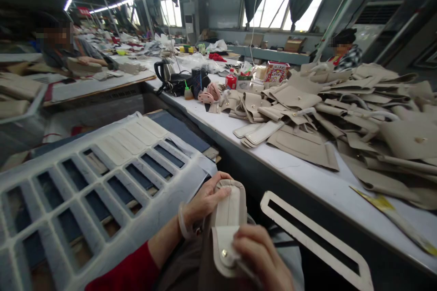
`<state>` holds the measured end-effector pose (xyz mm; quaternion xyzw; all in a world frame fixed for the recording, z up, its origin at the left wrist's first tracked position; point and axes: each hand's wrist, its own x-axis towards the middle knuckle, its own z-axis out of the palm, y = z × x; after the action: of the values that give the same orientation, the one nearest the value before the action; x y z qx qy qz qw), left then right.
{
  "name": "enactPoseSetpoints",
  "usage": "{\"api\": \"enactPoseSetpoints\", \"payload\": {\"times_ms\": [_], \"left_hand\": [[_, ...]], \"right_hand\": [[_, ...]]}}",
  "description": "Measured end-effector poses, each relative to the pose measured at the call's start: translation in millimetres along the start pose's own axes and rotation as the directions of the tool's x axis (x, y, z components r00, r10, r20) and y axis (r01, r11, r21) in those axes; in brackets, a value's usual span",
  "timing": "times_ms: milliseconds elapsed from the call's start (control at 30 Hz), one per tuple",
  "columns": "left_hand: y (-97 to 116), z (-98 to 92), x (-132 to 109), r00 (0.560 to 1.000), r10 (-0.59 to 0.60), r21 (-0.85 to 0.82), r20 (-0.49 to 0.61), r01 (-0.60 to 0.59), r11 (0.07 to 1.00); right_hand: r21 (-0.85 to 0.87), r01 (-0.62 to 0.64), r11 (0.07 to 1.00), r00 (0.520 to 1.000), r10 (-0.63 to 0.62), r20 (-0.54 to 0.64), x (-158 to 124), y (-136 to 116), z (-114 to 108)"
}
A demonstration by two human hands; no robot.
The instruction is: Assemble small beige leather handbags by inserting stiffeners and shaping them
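Observation:
My left hand point(204, 200) grips the upper end of a cream leather strap piece point(228, 218), fingers curled round its rounded top. My right hand point(262, 254) pinches the lower flap of the same piece beside a small brass snap point(224, 253), and seems to hold a thin tool against it. A band sits on my left wrist above a red sleeve point(129, 268). The piece is held low, over my lap, between a white plastic crate and the worktable.
A white slotted plastic crate point(85, 191) with cream pieces lies at left. A long white worktable point(307, 182) at right carries a big heap of beige leather parts point(358, 113), a kettle point(164, 70) and bottles. A white slotted frame point(317, 241) leans by the table. Two other people sit farther off.

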<state>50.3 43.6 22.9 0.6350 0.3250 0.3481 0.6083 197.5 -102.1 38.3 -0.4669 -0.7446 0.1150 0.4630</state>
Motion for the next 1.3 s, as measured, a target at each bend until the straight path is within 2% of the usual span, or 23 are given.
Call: {"api": "enactPoseSetpoints", "payload": {"times_ms": [67,133,200,267,367,533,633,800,1000,1167,1300], "left_hand": [[0.5,3.7,-0.7,0.999,-0.018,-0.139,0.049,0.025,0.99],[0.3,7.5,-1.4,0.997,-0.036,-0.271,0.07,0.054,0.961],[-0.2,10.1,-3.0,0.998,-0.019,-0.375,0.064,0.042,0.926],[-0.2,11.3,-5.7,0.998,0.01,-0.456,0.061,0.019,0.89],[2.6,11.7,-10.2,0.997,0.032,-0.501,0.063,0.004,0.865],[14.8,13.6,-12.0,1.0,0.012,-0.315,0.027,-0.003,0.949],[18.1,17.4,-11.6,0.998,-0.045,-0.237,-0.053,0.031,0.971],[13.8,21.6,-12.6,0.983,-0.121,-0.243,-0.139,0.085,0.966],[8.7,22.3,-11.9,0.973,-0.136,-0.204,-0.189,0.097,0.974],[8.4,23.9,-11.9,0.967,-0.088,-0.137,-0.24,0.055,0.989],[8.8,25.3,-11.9,0.965,-0.084,-0.146,-0.248,0.049,0.988]], "right_hand": [[0.07,-0.192,0.979,0.981,0.194,-0.02,18.8,10.2,-14.4],[0.113,-0.394,0.912,0.919,0.393,0.031,32.0,19.4,-22.4],[0.147,-0.536,0.831,0.844,0.525,0.11,34.7,24.1,-20.7],[0.155,-0.605,0.781,0.796,0.591,0.128,28.6,24.3,-11.8],[0.161,-0.667,0.727,0.743,0.665,0.073,15.2,19.7,4.1],[0.27,-0.724,0.635,0.672,0.738,0.066,9.4,12.6,15.2],[0.257,-0.72,0.644,0.676,0.736,0.048,11.5,12.6,17.1],[0.197,-0.696,0.69,0.692,0.718,-0.071,6.0,13.4,23.0],[0.145,-0.725,0.673,0.667,0.739,-0.096,-1.3,7.0,35.5],[0.15,-0.691,0.707,0.706,0.705,-0.067,3.3,9.2,42.5],[0.138,-0.645,0.751,0.744,0.659,-0.107,5.8,15.2,44.7]]}}
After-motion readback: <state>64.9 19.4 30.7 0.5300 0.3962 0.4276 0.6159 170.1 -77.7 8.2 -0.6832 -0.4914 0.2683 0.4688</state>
